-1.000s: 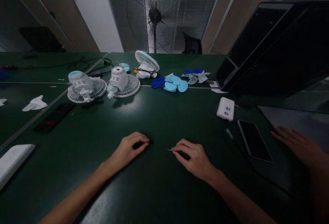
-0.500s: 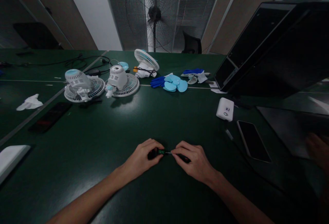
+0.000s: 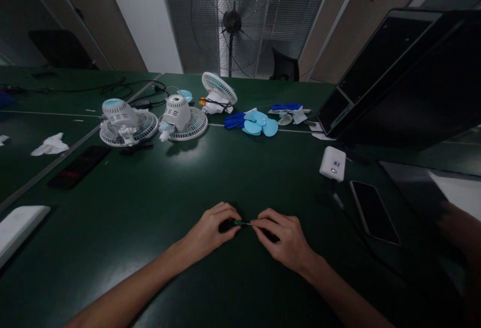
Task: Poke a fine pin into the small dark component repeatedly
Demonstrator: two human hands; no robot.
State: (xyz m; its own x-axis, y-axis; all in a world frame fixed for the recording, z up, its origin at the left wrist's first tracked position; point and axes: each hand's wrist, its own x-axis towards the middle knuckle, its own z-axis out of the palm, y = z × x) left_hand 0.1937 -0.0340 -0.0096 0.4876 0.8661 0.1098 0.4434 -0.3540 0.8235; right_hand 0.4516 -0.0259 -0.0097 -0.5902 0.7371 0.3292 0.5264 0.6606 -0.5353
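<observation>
Low over the green table (image 3: 158, 177), my left hand (image 3: 216, 225) has its fingers closed on a small dark tool handle with a green end (image 3: 237, 222). A thin metal shaft (image 3: 246, 224) runs from that green end to the fingertips of my right hand (image 3: 281, 235), which are pinched on it. Dark shadow lies under both palms, so the rest of the handle is hidden.
Partly dismantled white fans (image 3: 188, 120), blue fan blades (image 3: 259, 123) and gloves (image 3: 235, 120) lie further back. At the right are a white box (image 3: 332, 163), a phone (image 3: 375, 212), a monitor (image 3: 406, 77) and another person's hand (image 3: 460, 225). A black phone (image 3: 78, 167) lies left.
The view has shifted slightly, so the background sits a little further right. Both hands keep nearly the same hold. At the right edge, the other person's hand and a white sheet have moved.
</observation>
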